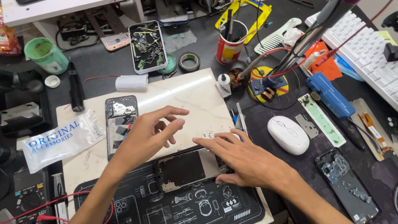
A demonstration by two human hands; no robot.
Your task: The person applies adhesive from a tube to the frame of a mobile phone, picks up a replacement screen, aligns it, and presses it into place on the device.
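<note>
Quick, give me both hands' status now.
Left hand: open, fingers spread, hovering over the opened phone, holding nothing.
Right hand: open, flat, fingers on the phone frame, gripping nothing.

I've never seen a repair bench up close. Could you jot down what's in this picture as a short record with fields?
Setting: cluttered dark workbench with a pale stone-look board
Left hand: left hand raised, fingers spread, holding nothing, beside an opened phone
Right hand: right hand lying flat, fingertips at the edge of a phone frame
Under the frame: black printed work mat
Nearby: white mouse, white keyboard, red cup of tools, tray of small parts
</note>
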